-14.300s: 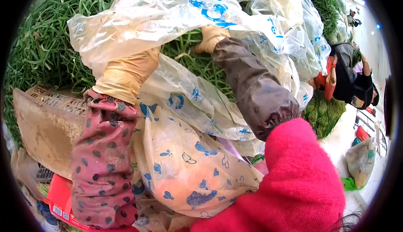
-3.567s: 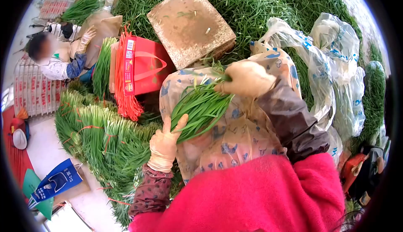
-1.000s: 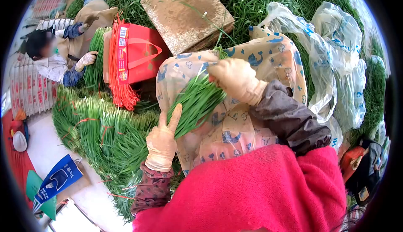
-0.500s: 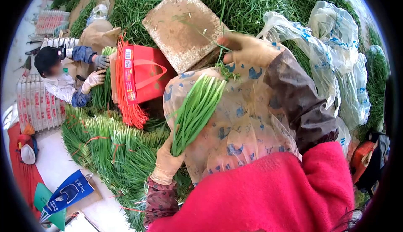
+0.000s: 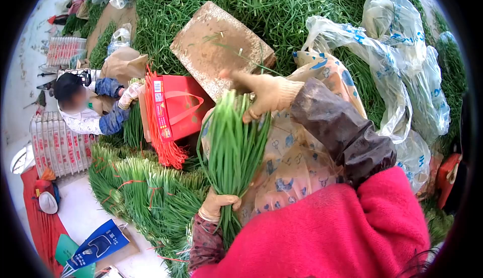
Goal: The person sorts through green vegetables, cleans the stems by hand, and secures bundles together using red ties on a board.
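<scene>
My left hand point(image 5: 219, 205), in a pale glove, is wrapped round the lower part of a bunch of garlic chives point(image 5: 232, 147). The bunch stands nearly upright in front of my apron point(image 5: 287, 142), its pale cut ends at the top. My gloved right hand point(image 5: 264, 94) is at the upper right of the bunch, thumb beside the stalks. Its other fingers stretch leftward over the pale ends, apart from the thumb and blurred by motion. Behind it lies a dusty patterned board point(image 5: 216, 31) with a few green scraps on it.
Loose chives point(image 5: 302, 1) are heaped behind the board. On the left, a red bag point(image 5: 188, 109) stands beside red ties point(image 5: 171, 152), with tied bunches point(image 5: 146, 182) in front. A co-worker point(image 5: 83, 102) handles chives farther left. Clear plastic bags point(image 5: 397, 51) lie at the right.
The bunch has swung more upright and spread wider. My left hand has moved lower and right, and my right hand has come left and down to the bunch's top.
</scene>
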Tool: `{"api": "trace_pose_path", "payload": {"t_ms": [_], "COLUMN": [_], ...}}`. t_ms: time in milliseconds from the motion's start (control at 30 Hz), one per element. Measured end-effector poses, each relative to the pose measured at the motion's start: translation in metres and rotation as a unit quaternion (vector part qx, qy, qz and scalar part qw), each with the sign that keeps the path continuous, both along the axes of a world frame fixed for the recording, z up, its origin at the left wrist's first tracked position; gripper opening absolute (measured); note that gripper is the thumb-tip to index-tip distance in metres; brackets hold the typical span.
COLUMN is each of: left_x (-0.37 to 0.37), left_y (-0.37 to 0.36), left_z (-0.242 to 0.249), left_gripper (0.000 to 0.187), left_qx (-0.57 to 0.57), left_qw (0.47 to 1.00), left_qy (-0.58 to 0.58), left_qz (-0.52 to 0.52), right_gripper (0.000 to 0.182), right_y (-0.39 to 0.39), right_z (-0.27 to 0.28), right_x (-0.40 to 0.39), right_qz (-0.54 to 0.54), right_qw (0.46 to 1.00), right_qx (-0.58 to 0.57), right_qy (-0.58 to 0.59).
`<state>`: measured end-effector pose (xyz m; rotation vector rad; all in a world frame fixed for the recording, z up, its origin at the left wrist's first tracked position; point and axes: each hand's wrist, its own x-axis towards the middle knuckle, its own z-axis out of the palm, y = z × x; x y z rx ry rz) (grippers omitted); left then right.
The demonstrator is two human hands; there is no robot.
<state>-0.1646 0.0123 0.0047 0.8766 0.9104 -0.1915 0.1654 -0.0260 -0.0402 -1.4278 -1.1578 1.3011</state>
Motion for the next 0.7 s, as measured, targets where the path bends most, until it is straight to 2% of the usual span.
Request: {"api": "trace_pose_path", "payload": {"t_ms": [33, 67, 100, 200, 233, 300, 367, 433, 500, 567, 633, 700], "left_x": [0.0, 0.0, 0.0, -0.005, -0.005, -0.002, -0.001, -0.006, -0.008, -0.01, -0.014, -0.017], "left_y": [-0.001, -0.003, -0.004, -0.005, -0.006, -0.009, -0.01, -0.004, -0.002, -0.002, -0.001, -0.001], "left_z": [-0.001, -0.002, -0.005, -0.016, -0.019, -0.022, -0.028, -0.037, -0.04, -0.036, -0.036, -0.037], "left_gripper": [0.042, 0.043, 0.044, 0.045, 0.045, 0.046, 0.047, 0.04, 0.039, 0.039, 0.039, 0.042], "left_qx": [0.0, -0.011, -0.022, -0.036, -0.042, -0.038, -0.052, -0.084, -0.11, -0.113, -0.114, -0.119], "left_qw": [1.0, 1.0, 1.0, 0.998, 0.997, 0.998, 0.997, 0.995, 0.991, 0.99, 0.989, 0.985], "left_qy": [0.002, -0.008, -0.019, -0.041, -0.053, -0.048, -0.053, -0.058, -0.073, -0.086, -0.097, -0.126], "left_qz": [-0.002, -0.005, -0.009, 0.013, 0.021, 0.013, 0.019, 0.004, 0.0, 0.003, 0.01, 0.026], "right_gripper": [0.077, 0.071, 0.071, 0.053, 0.053, 0.048, 0.041, 0.033, 0.026, 0.025, 0.025, 0.029], "right_y": [0.0, 0.002, 0.003, 0.0, -0.002, -0.004, -0.004, 0.004, 0.012, 0.017, 0.006, -0.01], "right_z": [0.009, 0.001, -0.01, -0.023, -0.023, -0.024, -0.028, -0.027, -0.022, -0.04, -0.034, -0.035], "right_x": [0.0, -0.004, -0.008, -0.017, -0.02, -0.026, -0.026, -0.018, -0.004, 0.023, 0.056, 0.077], "right_qz": [0.071, 0.074, 0.072, -0.064, -0.064, -0.171, -0.185, -0.157, -0.182, -0.291, -0.371, -0.362], "right_qw": [0.997, 0.997, 0.997, 0.998, 0.998, 0.979, 0.972, 0.95, 0.937, 0.92, 0.92, 0.929], "right_qx": [-0.032, 0.02, 0.019, 0.0, -0.002, -0.041, -0.028, -0.052, -0.113, -0.1, -0.102, -0.04], "right_qy": [-0.003, 0.023, 0.025, 0.0, 0.001, -0.103, -0.141, -0.266, -0.275, -0.243, -0.076, 0.063]}}
